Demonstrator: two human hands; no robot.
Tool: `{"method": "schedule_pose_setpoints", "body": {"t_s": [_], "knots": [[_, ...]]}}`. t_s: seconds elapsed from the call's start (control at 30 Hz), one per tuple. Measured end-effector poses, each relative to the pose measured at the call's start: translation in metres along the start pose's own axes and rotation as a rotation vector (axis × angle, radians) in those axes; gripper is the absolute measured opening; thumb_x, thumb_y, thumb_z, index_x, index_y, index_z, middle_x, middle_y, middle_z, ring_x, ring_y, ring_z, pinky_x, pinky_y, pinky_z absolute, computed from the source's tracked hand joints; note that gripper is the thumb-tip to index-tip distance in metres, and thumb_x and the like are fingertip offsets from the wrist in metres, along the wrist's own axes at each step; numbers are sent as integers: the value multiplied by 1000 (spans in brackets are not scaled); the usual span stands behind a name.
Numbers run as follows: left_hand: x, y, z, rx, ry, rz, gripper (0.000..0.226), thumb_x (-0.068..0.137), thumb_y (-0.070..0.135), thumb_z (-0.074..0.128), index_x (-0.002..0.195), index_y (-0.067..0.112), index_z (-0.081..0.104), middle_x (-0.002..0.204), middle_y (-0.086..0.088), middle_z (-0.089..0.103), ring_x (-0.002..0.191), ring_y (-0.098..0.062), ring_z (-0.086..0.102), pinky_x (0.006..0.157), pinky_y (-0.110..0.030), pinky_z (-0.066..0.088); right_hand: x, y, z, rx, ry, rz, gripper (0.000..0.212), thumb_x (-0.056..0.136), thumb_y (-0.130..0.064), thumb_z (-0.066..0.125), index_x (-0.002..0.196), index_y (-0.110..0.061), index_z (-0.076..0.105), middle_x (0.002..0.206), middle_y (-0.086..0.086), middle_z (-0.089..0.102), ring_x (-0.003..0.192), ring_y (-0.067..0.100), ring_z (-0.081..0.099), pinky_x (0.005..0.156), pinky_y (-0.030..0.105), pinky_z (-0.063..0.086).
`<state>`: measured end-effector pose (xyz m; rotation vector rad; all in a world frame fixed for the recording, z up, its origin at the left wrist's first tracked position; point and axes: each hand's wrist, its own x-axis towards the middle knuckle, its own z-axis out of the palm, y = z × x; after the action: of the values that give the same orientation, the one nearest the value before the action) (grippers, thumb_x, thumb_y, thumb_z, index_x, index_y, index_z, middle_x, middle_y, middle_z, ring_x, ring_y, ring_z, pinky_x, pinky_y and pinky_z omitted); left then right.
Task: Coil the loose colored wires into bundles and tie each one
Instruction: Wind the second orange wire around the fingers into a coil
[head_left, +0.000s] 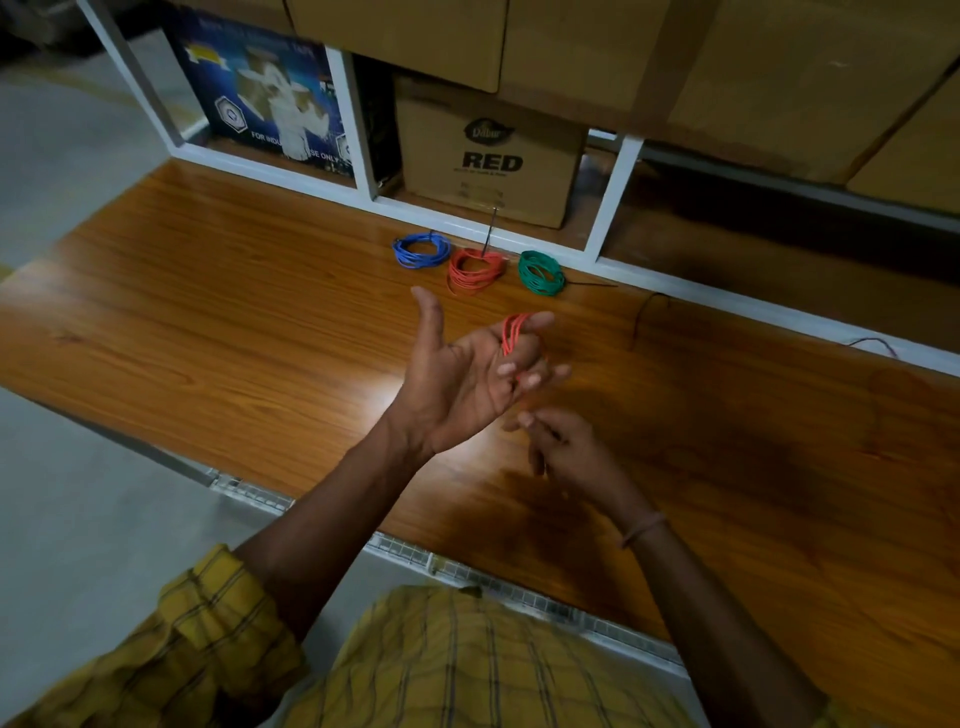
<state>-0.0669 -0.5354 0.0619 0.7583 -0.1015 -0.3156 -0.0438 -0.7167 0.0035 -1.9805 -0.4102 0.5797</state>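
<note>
The left hand (457, 379) is raised palm-up over the table, thumb stuck out and away, and a red wire (511, 338) runs in several loops round its fingers, which are bent partway with the tips curling back toward the palm. Just near and to the right of it, the right hand (566, 449) hangs lower with its fingers (527, 420) drawn together at the tips, close under the looped wire; it is blurred there, and I cannot tell whether it pinches a strand or nothing at all. A thin band (644, 527) sits on that wrist. Both arms come out of rolled yellow checked sleeves (218, 618). Farther off on the wooden table (234, 291), near its far edge, three finished coils lie in a row: a blue bundle (422, 249) to the left, a red bundle (475, 270) in the middle just beside it, and a green bundle (541, 273) to the right. Dark tie ends poke out of the red and green ones. A thin dark loose wire (644, 317) trails over the table farther right. Behind the coils runs a white shelf frame (363, 124), holding a cardboard box (488, 156) printed RED and, to its left, a blue printed box (265, 88). More brown cartons (779, 62) sit above.
</note>
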Motion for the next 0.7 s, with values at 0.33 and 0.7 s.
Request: {"method": "schedule_pose_setpoints", "body": {"t_s": [0.33,0.7], "knots": [[12,-10,-6,925,238,-121,107,76,95,-7,105,26,69,115,-15,74,121,-27,65,125,-49,31,-39,-44,-46,-134,-186,-137,17,100,-18,67,85,-13,74,52,-5,54,42,4,45,42,22,36],[-8,-1,17,810,-147,-312,119,84,80,-17,144,-1,47,74,-17,33,66,-30,36,96,-49,49,16,-39,-106,420,86,-52,21,103,-22,57,100,-5,69,62,-1,44,43,7,33,40,21,31]]}}
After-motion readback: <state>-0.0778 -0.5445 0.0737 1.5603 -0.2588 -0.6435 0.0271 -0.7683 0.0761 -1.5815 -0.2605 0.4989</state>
